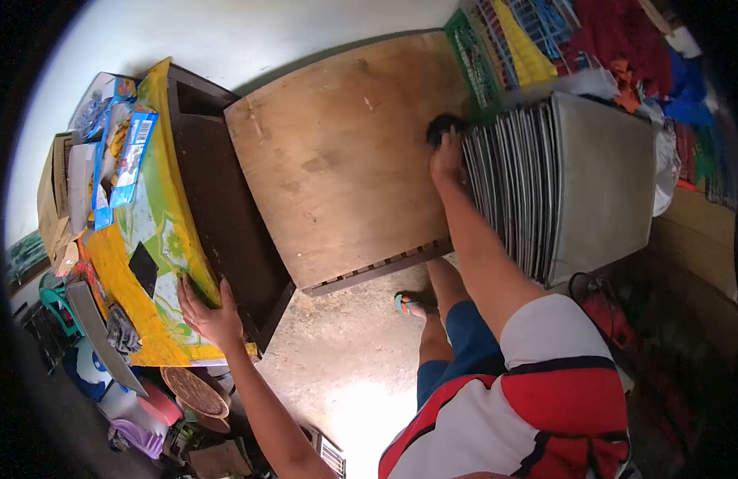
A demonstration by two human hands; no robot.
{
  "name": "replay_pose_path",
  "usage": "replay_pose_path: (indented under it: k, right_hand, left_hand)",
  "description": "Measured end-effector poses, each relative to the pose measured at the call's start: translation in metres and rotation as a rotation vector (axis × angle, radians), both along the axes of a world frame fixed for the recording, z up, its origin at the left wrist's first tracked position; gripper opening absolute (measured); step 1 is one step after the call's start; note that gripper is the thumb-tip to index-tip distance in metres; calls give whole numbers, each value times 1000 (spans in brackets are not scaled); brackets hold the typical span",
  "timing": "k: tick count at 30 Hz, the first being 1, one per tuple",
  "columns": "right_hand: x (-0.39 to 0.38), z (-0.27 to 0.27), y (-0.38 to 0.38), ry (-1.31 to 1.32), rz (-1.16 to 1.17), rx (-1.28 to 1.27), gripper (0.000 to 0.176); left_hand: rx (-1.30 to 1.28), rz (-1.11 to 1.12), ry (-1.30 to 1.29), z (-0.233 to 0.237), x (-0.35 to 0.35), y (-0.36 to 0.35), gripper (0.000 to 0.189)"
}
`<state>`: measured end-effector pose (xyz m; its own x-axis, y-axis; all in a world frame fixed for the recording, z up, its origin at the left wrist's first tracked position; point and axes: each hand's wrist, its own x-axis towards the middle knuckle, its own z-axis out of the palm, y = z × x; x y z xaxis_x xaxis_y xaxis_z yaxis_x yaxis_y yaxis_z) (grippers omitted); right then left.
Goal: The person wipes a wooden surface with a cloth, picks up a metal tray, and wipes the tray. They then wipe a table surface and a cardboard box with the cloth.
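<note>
Black bundle [442, 126] lies toward the wooden surface's [345, 160] far right. Over left, the left hand [212, 314] spreads its grip wide on a patterned cover [171, 215]. Rightward, the right hand [446, 159] touches the bundle; whether that grip clasps or merely presses, I can't tell. A careless push right might jostle the panel stack [514, 191]. Partly hidden, the bundle seems longest left to right, without a clear front.
</note>
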<state>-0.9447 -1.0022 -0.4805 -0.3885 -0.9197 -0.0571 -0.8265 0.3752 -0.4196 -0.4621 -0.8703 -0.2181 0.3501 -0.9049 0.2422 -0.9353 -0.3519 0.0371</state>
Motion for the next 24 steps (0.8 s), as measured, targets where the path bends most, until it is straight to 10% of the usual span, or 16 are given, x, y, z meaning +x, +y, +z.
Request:
replay_pose_path:
  k: [8,12,19,21,22,23,24]
  right_hand:
    - [25,-10,250,-211,-186,117,37]
    - [42,22,258,-167,176,58,34]
    - [93,-47,281,-334,-151,-9,31]
    - [204,-93,353,-729,225,76,37]
    - [237,40,326,-1201,11,683,45]
    - [251,43,342,-720,772,662,47]
    - [254,58,334,-781,707,556,47]
  left_hand:
    - [9,19,-11,-1,1,3,73]
    - [-21,5,1,-5,2,3,73]
    - [6,61,10,0,-3,3,74]
    - [22,77,2,2,-6,2,74]
    - [20,71,6,-1,-3,2,75]
    - [19,77,5,-3,-4,2,75]
    - [19,77,-2,-3,-3,1,75]
